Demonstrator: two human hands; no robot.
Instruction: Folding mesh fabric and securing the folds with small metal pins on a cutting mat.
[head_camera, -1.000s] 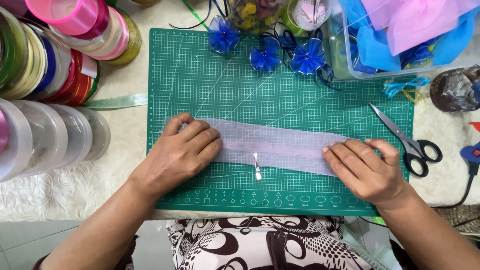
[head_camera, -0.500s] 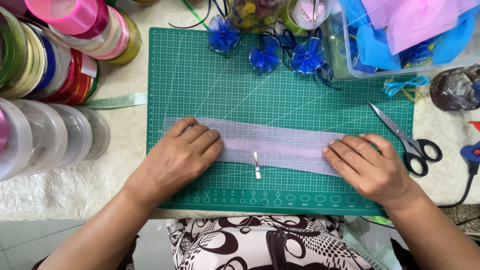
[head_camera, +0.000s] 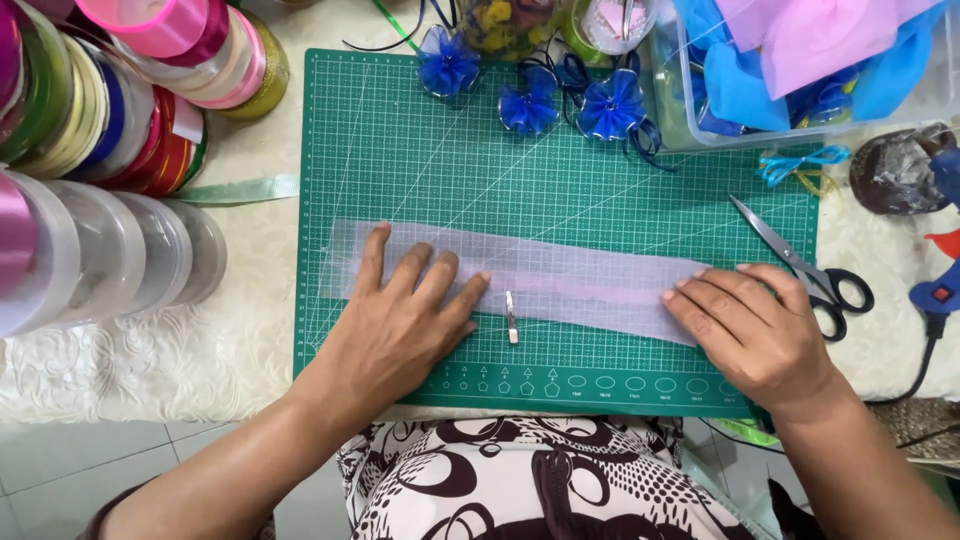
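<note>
A long strip of sheer pale pink ribbon (head_camera: 580, 280) lies flat across a green cutting mat (head_camera: 480, 160). My left hand (head_camera: 400, 315) rests palm down on the strip's left part, fingers spread. At the strip's right end my right hand (head_camera: 750, 325) presses down flat, fingers together. A small silver clip (head_camera: 511, 317) sits on the strip's near edge between the two hands. Neither hand holds anything.
Black-handled scissors (head_camera: 800, 265) lie at the mat's right edge. Three blue ribbon flowers (head_camera: 530, 100) sit at the mat's far edge. Ribbon spools (head_camera: 100, 130) stack at the left. A clear bin (head_camera: 800, 70) of blue and pink fabric stands at the back right, a glue gun (head_camera: 935, 290) at far right.
My left hand's fingers have spread and reached a little farther right along the ribbon. The right hand stays on the right end.
</note>
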